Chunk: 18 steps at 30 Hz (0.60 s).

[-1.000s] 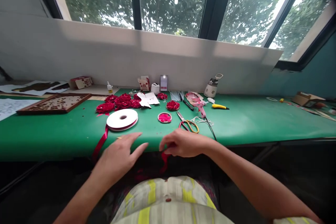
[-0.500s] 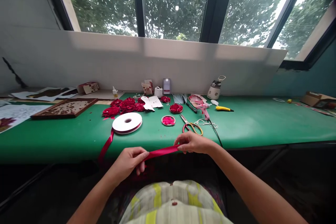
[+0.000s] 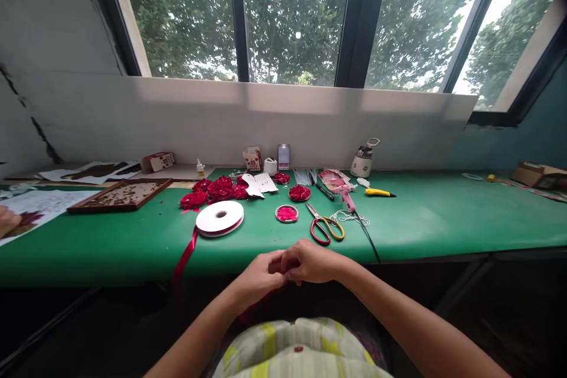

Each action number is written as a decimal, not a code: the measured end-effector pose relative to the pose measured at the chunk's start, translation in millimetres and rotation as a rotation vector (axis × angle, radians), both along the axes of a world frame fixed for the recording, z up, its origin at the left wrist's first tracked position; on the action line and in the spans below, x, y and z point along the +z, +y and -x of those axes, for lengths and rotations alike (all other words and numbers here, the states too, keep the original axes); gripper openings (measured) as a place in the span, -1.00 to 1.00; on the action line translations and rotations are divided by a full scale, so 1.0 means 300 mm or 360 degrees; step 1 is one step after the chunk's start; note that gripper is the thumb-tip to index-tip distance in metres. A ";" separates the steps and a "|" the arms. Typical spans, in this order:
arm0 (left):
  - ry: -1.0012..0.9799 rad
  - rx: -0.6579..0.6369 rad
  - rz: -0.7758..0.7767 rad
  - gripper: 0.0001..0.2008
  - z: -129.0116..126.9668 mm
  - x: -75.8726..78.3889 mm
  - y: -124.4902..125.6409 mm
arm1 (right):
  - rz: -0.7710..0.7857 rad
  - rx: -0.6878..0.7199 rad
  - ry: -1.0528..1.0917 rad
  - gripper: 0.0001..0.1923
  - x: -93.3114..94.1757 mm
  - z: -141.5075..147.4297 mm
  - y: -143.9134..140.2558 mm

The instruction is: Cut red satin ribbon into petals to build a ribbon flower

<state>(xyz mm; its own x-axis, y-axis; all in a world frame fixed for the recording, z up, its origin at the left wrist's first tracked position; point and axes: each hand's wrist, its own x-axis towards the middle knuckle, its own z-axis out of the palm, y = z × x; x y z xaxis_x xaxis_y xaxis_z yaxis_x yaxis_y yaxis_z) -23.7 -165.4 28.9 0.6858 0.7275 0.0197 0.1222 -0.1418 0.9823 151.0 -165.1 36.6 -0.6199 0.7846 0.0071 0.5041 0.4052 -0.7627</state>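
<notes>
My left hand (image 3: 261, 277) and my right hand (image 3: 312, 261) meet just off the table's front edge, fingertips touching, both closed. Between them the red satin ribbon (image 3: 186, 254) is almost wholly covered by my fingers; a dim red stretch shows under my left hand. The ribbon runs from a white spool (image 3: 220, 216) lying flat on the table and drops over the edge. Behind my right hand lie scissors (image 3: 326, 228) with red and yellow handles, blades slightly apart. A round piece with red ribbon bits (image 3: 286, 214) lies beyond my fingers.
Red ribbon flowers (image 3: 220, 188) and white paper cut-outs (image 3: 259, 184) are behind the spool. A pink glue gun (image 3: 346, 196), its cable, a yellow cutter (image 3: 379, 192) and a bottle (image 3: 363, 159) stand right. At left are a framed tray (image 3: 120, 196) and another person's hand (image 3: 7, 221).
My hands have come together, so the ribbon stretched between them is now mostly hidden. The view has tilted up slightly. Another person's hand has appeared at the left edge.
</notes>
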 end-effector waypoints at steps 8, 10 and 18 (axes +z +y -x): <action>-0.0072 0.0061 0.0327 -0.78 0.002 -0.087 -0.017 | 0.0030 -0.0078 -0.0032 -0.85 0.029 -0.076 0.015; -0.0058 0.0097 0.0356 -0.76 0.018 -0.097 -0.016 | 0.0030 -0.0093 -0.0021 -0.84 0.029 -0.083 0.024; -0.0038 0.0092 0.0462 -0.64 0.000 -0.084 0.033 | -0.0031 -0.0060 0.0015 -0.90 0.044 -0.038 0.078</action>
